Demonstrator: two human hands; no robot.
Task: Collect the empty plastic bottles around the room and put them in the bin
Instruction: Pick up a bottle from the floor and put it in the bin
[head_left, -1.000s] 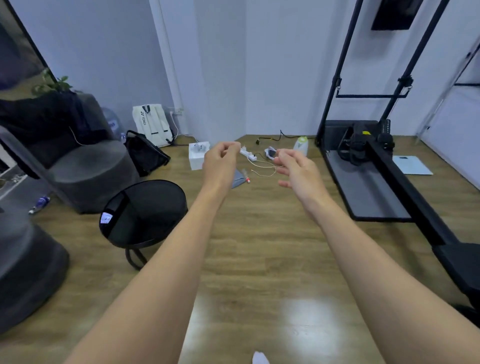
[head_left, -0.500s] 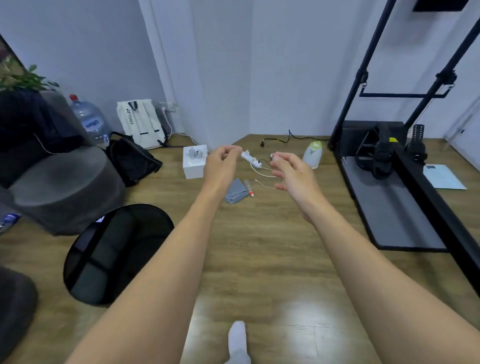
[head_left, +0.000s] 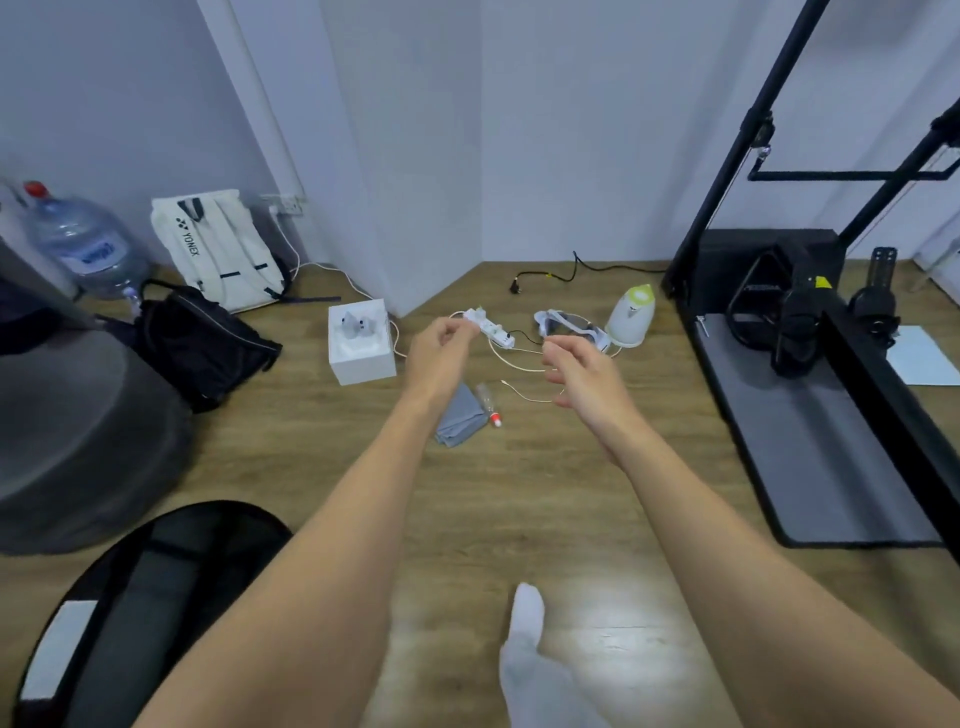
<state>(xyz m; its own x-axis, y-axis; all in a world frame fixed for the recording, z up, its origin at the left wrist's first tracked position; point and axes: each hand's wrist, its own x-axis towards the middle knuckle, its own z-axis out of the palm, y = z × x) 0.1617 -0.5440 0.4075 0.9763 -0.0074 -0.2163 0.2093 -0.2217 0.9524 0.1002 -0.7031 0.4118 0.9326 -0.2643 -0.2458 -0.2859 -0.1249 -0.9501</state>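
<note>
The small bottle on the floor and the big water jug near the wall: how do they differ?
The small bottle lies on its side beside a grey cloth; the big water jug stands upright by the wall. The bottle is far smaller. The jug carries a blue label; none shows on the bottle. Both are clear plastic with red caps, and neither hand touches them.

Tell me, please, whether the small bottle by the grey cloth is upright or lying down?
Lying down: the bottle rests on its side on the floor, red cap end nearest the camera, beside the cloth.
</note>
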